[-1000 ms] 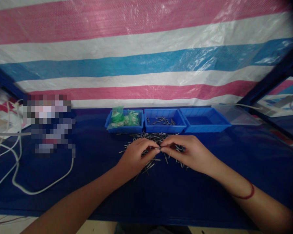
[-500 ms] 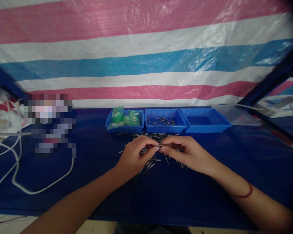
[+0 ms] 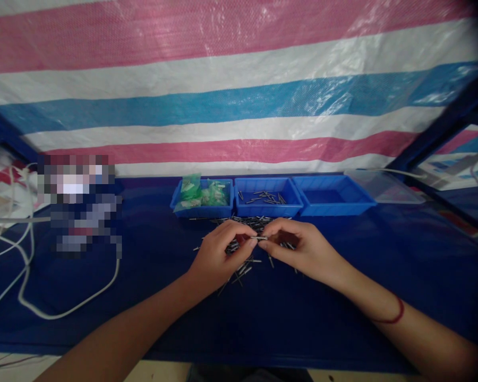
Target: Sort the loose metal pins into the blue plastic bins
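My left hand (image 3: 223,248) pinches a thin silvery metal pin (image 3: 258,238), which looks like a blind rivet, between thumb and forefinger. From the other side, the thumb and forefinger of my right hand (image 3: 308,244) close around the pin's right end. The pin lies roughly level, and the two hands' fingertips almost meet. Below and behind them spreads a loose pile of similar silver and dark pins (image 3: 242,271) on the blue table (image 3: 271,323). My hands cover part of the pile.
Behind the pile stand a blue bin with green plastic bags (image 3: 215,194), a middle bin (image 3: 269,209) with several loose pins, and a right-hand bin (image 3: 334,208). A clear plastic sheet (image 3: 386,187) lies at right. White cables (image 3: 35,313) run along the left.
The right fingertips have parted slightly around the pin, and more of its right end shows. My left hand keeps its pinch. The view has shifted very slightly.
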A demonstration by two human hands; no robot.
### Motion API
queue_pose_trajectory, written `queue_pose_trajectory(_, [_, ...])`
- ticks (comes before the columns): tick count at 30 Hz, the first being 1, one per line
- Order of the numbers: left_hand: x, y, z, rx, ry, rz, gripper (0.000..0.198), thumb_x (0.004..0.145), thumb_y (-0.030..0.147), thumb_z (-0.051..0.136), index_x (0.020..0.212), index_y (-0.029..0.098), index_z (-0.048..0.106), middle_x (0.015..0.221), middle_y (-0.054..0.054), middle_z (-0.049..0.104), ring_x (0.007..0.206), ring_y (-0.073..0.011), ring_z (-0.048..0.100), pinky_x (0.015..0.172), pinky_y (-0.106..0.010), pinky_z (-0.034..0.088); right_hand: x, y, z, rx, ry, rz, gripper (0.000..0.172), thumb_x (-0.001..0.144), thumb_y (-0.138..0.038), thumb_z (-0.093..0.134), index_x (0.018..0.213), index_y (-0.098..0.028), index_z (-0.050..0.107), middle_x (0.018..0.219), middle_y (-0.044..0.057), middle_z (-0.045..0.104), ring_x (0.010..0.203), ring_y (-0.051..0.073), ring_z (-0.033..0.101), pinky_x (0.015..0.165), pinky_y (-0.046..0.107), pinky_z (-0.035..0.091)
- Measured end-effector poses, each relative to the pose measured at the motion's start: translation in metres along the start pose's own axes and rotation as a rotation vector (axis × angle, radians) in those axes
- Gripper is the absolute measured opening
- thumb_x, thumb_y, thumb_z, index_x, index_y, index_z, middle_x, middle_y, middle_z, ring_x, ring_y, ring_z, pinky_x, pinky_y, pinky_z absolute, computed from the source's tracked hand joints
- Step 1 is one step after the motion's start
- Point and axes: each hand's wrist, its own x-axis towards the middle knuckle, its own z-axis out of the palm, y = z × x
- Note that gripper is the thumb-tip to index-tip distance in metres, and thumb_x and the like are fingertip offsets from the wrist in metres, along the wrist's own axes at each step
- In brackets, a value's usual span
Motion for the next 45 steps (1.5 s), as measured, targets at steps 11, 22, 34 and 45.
queue_pose_trajectory(11, [0.0,-0.003,0.004,0.033,-0.12,-0.086,0.015,0.092,0.025,0.049,0.101,0.018,0.058,0.092,-0.005,0.062,0.087,-0.0164,0.059,0.08,-0.028,0.045,0.002,-0.007,0.0,-0.158,0.253,-0.194,0.01,0.079,-0.03,0.067,0.08,-0.02,0.064,0.074,0.001,0.066,0.064,0.013,0.06,0.06,0.026,0.048])
queue_pose_trajectory(22, [-0.002,-0.002,0.003,0.11,-0.175,-0.083,0.024,0.09,0.024,0.051,0.113,0.019,0.057,0.104,-0.007,0.063,0.099,-0.0192,0.059,0.091,-0.033,0.045,0.022,0.01,-0.047,-0.729,0.189,-0.265,0.019,0.085,-0.031,0.059,0.098,-0.02,0.065,0.086,0.007,0.068,0.083,0.022,0.061,0.077,0.038,0.047])
queue_pose_trajectory(34, [-0.002,-0.008,0.004,0.166,-0.181,-0.038,0.021,0.09,0.019,0.05,0.107,0.017,0.061,0.104,-0.006,0.063,0.1,-0.0169,0.057,0.089,-0.03,0.043,0.007,0.003,-0.026,-0.794,-0.338,-0.205,0.006,0.081,-0.018,0.058,0.081,-0.019,0.064,0.082,0.004,0.061,0.081,0.018,0.058,0.073,0.031,0.045])
queue_pose_trajectory(45, [-0.007,-0.011,0.004,0.706,-0.225,-0.123,0.032,0.087,0.043,0.053,0.115,0.028,0.059,0.123,-0.006,0.056,0.111,-0.0294,0.043,0.085,-0.045,0.033,0.01,0.011,-0.012,-0.897,-0.174,-0.328,0.029,0.09,-0.02,0.047,0.116,-0.019,0.06,0.109,0.011,0.062,0.1,0.026,0.056,0.086,0.044,0.047])
